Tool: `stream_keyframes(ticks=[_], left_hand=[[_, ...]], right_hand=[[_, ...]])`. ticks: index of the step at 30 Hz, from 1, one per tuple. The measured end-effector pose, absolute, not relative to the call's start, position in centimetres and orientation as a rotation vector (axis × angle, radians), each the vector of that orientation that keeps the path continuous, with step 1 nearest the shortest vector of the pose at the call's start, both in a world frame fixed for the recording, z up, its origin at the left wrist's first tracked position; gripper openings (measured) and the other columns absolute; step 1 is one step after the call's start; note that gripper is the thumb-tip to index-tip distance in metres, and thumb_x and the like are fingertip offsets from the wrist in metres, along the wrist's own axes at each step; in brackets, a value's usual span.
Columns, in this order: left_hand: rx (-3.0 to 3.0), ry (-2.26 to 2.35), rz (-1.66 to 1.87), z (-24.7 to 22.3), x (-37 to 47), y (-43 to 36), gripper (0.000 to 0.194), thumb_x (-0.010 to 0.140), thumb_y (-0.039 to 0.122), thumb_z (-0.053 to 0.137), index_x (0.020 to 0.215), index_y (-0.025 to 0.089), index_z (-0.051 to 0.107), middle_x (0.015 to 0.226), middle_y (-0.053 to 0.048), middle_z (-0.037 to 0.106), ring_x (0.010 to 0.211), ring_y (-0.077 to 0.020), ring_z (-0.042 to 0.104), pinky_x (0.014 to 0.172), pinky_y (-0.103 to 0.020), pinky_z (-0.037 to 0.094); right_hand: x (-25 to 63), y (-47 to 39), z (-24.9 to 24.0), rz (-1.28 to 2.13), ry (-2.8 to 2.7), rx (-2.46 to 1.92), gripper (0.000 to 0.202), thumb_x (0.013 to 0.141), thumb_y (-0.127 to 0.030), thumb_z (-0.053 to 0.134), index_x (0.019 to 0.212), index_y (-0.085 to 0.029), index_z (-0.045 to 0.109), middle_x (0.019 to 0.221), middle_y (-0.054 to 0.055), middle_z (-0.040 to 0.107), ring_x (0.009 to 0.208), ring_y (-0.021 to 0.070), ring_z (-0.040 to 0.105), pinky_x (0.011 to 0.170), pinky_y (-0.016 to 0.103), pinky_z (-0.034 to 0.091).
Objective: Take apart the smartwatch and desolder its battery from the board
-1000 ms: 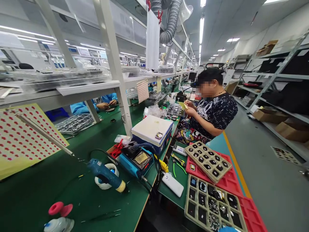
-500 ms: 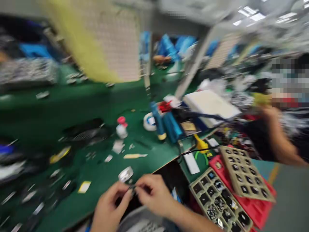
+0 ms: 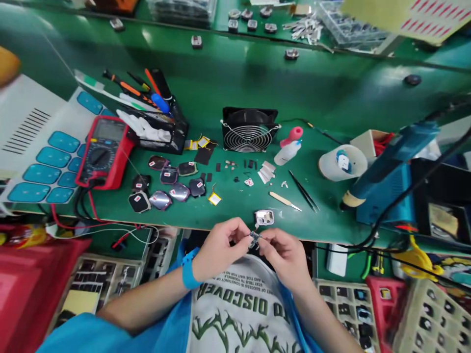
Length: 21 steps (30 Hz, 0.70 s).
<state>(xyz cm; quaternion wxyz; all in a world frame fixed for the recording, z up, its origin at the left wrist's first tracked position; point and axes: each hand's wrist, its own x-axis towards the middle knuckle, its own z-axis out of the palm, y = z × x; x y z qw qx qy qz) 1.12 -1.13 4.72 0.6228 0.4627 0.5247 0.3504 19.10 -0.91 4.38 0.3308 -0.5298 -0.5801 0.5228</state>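
Observation:
Between my fingertips, just in front of the bench edge, is a small green circuit board (image 3: 254, 238). My left hand (image 3: 226, 245) pinches it from one side, a blue band round the wrist. From the other side my right hand (image 3: 285, 255) pinches it too. Right behind my fingers on the green bench (image 3: 235, 211) lies a small silver open watch-like case (image 3: 265, 217). A wooden-handled blade tool (image 3: 285, 201) and black tweezers (image 3: 303, 191) lie beyond my right hand. A yellow-edged battery (image 3: 214, 198) lies beyond my left hand.
A red multimeter (image 3: 101, 152) and a tool holder (image 3: 172, 132) stand at left, near several small dark cases (image 3: 179, 191). At the back is a black fan (image 3: 249, 130), with a bottle (image 3: 287, 152) beside it. At right are a tape roll (image 3: 324, 169) and a blue tool (image 3: 390, 166); trays (image 3: 349, 289) sit below.
My view has swung left and down, from the aisle at right to the bench before me. Both hands still hold the circuit board between them.

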Motion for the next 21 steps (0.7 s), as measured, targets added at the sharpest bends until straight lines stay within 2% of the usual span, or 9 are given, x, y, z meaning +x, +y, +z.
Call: stream_keyframes(ticks=[5, 12, 21], left_hand=[[1.197, 1.279, 0.859, 4.8, 0.6, -0.7, 0.008, 0.087, 0.025, 0.061, 0.083, 0.018, 0.062, 0.071, 0.001, 0.062, 0.065, -0.0122, 0.057, 0.062, -0.023, 0.045], [1.361, 1.332, 0.807, 5.1, 0.9, -0.1, 0.017, 0.091, 0.025, 0.058, 0.078, 0.018, 0.064, 0.069, 0.001, 0.065, 0.064, -0.0125, 0.058, 0.062, -0.023, 0.044], [1.312, 1.288, 0.765, 5.5, 1.8, 0.0, 0.020, 0.093, 0.028, 0.056, 0.079, 0.017, 0.066, 0.071, -0.001, 0.066, 0.065, -0.0131, 0.060, 0.062, -0.023, 0.047]], right_hand=[[18.6, -0.5, 4.4, 1.348, -1.539, -1.389, 0.020, 0.089, -0.029, 0.062, 0.072, -0.018, 0.066, 0.057, -0.002, 0.060, 0.051, 0.0100, 0.051, 0.051, 0.022, 0.043], [18.8, -0.8, 3.9, 1.287, -1.507, -1.410, 0.019, 0.088, -0.030, 0.063, 0.072, -0.019, 0.066, 0.057, -0.001, 0.060, 0.051, 0.0101, 0.051, 0.051, 0.022, 0.042], [20.0, -1.0, 3.9, 1.382, -1.397, -1.399, 0.019, 0.086, -0.030, 0.063, 0.071, -0.018, 0.064, 0.056, -0.003, 0.057, 0.050, 0.0089, 0.049, 0.050, 0.021, 0.040]])
